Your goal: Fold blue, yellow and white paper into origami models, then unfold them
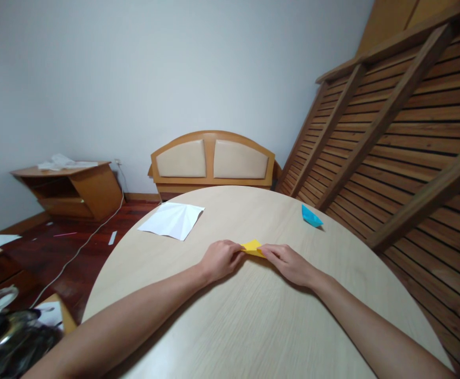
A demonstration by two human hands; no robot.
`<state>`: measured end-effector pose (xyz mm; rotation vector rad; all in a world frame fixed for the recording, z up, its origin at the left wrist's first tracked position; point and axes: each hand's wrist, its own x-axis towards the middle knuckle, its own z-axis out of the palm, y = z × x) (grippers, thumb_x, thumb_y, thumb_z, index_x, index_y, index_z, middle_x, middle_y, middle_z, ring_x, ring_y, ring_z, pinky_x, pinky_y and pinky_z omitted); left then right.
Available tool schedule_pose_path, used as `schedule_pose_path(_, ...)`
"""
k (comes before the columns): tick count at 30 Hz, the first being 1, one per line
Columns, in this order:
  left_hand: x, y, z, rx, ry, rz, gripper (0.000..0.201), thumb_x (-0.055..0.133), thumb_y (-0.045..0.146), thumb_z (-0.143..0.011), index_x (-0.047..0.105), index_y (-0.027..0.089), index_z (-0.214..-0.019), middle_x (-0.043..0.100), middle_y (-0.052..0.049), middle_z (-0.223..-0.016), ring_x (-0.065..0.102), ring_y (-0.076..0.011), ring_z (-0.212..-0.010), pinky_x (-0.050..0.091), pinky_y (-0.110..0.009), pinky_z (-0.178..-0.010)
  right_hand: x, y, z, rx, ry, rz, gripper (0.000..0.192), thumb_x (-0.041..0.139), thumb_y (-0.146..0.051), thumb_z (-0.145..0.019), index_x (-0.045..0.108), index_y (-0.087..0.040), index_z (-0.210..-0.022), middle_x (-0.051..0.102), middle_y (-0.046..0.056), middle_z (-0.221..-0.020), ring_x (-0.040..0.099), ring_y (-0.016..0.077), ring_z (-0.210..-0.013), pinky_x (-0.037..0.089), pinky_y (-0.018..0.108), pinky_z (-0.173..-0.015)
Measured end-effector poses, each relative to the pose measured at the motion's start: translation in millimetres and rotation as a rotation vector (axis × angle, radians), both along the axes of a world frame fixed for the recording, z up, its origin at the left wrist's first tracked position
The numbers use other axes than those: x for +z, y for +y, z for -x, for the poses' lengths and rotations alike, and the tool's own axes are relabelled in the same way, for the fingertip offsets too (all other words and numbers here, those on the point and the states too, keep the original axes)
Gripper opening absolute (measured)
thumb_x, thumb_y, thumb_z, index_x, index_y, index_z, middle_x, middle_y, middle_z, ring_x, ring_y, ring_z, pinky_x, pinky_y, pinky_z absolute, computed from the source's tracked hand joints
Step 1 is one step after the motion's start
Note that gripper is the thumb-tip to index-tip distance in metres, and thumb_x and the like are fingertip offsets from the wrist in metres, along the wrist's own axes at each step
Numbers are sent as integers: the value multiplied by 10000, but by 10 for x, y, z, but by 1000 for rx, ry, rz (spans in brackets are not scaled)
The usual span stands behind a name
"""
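A small piece of folded yellow paper (252,247) is held between my two hands, just above or on the round table (249,326). My left hand (222,259) pinches its left end, with the fingers closed. At the right end, my right hand (287,262) grips the paper between thumb and fingers. Fingertips hide both ends of the yellow piece. A folded blue paper shape (311,216), like a small boat, rests to the right. Farther left lies a creased white paper sheet (173,220), spread out flat.
Behind the table stands a wooden headboard (210,136) with pale panels. Slatted wooden panels (403,126) lean along the right. At left are a low cabinet (96,192), a white cable (80,247) on the dark red floor, and a cluttered heap with a clear lid (1,300).
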<state>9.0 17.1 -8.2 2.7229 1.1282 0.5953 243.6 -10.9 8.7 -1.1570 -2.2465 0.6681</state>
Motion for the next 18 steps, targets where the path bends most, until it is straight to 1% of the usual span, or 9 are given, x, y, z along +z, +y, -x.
schedule_pose_path(2,31,-27,-1,46,6,-4,303,423,324,-998,702,208,-974,732,-56,-863,679,-193,-780,503,-279,-714,25,-27,22,-17,-4,-16,386,435,-469,-1004,703,-190,-1008,738,57,-949,659,212,-834,495,314,-762)
schedule_pose_path(4,47,-45,-1,71,-20,-20,305,424,338,-1004,697,204,-972,728,-52,-837,668,-180,-737,475,-261,-670,25,-34,33,-43,-16,-65,351,519,-489,-959,693,-188,-1009,730,57,-920,647,213,-806,485,309,-740)
schedule_pose_path(7,44,-43,10,113,-73,-32,313,441,378,-1006,695,197,-974,727,-49,-803,662,-173,-703,444,-248,-633,-7,-9,33,-113,27,-121,344,514,-484,-956,690,-190,-926,715,47,-839,633,202,-743,478,301,-694)
schedule_pose_path(9,44,-27,24,146,-106,-21,317,476,422,-992,698,196,-973,721,-42,-763,653,-168,-665,426,-242,-610,-24,14,29,-163,95,-120,339,503,-466,-963,689,-195,-880,714,41,-822,639,201,-739,484,297,-686)
schedule_pose_path(12,75,2,48,197,-193,4,311,557,463,-948,698,194,-1016,716,-33,-737,633,-159,-625,406,-242,-593,-20,37,28,-219,190,-67,323,551,-474,-936,699,-191,-892,727,43,-848,659,215,-760,503,299,-678)
schedule_pose_path(14,116,20,61,236,-264,38,315,592,469,-924,702,188,-1016,709,-30,-726,619,-155,-616,392,-244,-585,-9,43,35,-233,256,-6,339,571,-491,-921,708,-184,-959,740,54,-902,676,228,-791,523,306,-683)
schedule_pose_path(18,187,77,93,308,-353,134,302,605,466,-902,722,192,-956,699,-27,-731,605,-157,-631,374,-250,-578,-28,65,72,-225,372,91,393,581,-498,-910,689,-170,-1098,742,91,-1044,704,257,-898,566,339,-750)
